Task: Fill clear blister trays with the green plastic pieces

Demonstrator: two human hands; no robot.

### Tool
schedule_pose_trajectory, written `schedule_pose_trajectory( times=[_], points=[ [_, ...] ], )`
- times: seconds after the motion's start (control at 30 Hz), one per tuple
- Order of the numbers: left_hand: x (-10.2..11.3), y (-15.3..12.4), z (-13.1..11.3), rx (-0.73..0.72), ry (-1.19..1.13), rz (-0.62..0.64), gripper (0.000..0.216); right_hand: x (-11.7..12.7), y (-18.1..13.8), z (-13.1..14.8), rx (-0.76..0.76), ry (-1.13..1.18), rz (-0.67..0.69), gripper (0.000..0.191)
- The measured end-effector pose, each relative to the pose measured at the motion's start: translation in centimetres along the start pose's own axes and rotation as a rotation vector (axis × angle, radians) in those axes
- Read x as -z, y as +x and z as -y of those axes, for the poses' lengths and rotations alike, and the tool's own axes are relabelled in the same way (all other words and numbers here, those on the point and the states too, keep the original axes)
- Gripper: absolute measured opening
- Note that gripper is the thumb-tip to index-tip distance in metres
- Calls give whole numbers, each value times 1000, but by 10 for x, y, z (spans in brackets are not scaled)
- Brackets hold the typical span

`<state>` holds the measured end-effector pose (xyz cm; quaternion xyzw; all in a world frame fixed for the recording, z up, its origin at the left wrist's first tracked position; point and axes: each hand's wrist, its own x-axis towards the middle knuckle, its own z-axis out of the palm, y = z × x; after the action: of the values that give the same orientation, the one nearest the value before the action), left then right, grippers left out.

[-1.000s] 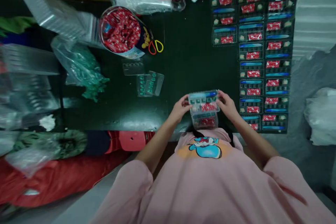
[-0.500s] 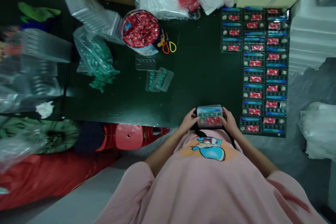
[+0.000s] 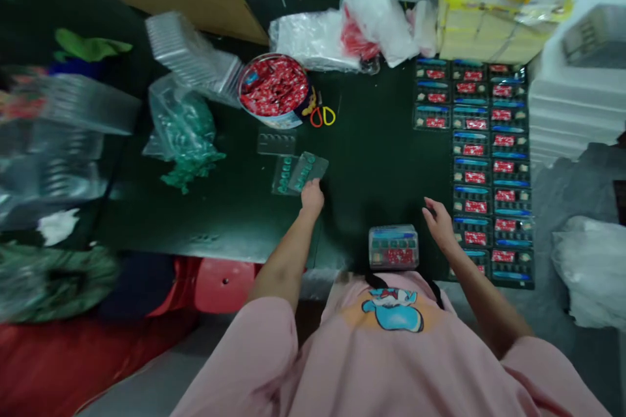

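Note:
My left hand [image 3: 312,198] is at the near edge of a clear plastic tray [image 3: 313,167] with a row of green pieces, its fingers closed on that edge. This tray overlaps a second clear tray [image 3: 282,177] with green pieces. An unfilled clear tray [image 3: 276,143] lies just behind them. My right hand [image 3: 439,221] is above the table, fingers apart and nothing in it, beside the rows of filled trays. Between my arms, near my body, a filled stack of clear trays [image 3: 394,249] sits at the table edge, with a blue pen, green pieces and a red patterned packet.
Filled trays [image 3: 474,177] stand in columns at the right. A tub [image 3: 283,120] of red packets and scissors [image 3: 323,116] are at the back. Left of them lie a bag of green pieces [image 3: 188,137] and stacked clear trays [image 3: 190,49]. A red stool [image 3: 225,283] is below.
Both hands have let go of the filled tray stack by my body. My left hand has moved forward and left to the trays with green pieces; my right hand moved slightly right.

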<state>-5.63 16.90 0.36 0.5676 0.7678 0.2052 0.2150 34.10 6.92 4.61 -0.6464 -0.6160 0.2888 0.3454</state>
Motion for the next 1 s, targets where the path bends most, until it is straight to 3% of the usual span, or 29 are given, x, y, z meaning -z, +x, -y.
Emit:
schedule_pose_trajectory(
  times=[0.1, 0.27, 0.43, 0.63, 0.73, 0.83, 1.0],
  points=[
    [-10, 1, -8, 16, 143, 70, 44, -9, 59, -3, 60, -15, 21, 41],
    [-17, -13, -27, 31, 127, 25, 48, -19, 183, -10, 86, -223, -22, 45],
    [-18, -36, -54, 109, -273, -8, 39, -20, 291, -13, -26, -400, -58, 54],
    [-14, -72, -88, 176, -723, 25, 34, -22, 384, -29, -14, -525, -1, 58],
    [-7, -82, -101, 220, -849, 80, 36, -24, 413, -39, -17, -533, 41, 55],
    [2, -82, -112, 274, -987, 55, 35, -24, 417, -41, 13, -541, 32, 49],
    [10, -74, -128, 288, -1195, 48, 35, -32, 366, -26, 66, -597, 75, 48]
  ],
)
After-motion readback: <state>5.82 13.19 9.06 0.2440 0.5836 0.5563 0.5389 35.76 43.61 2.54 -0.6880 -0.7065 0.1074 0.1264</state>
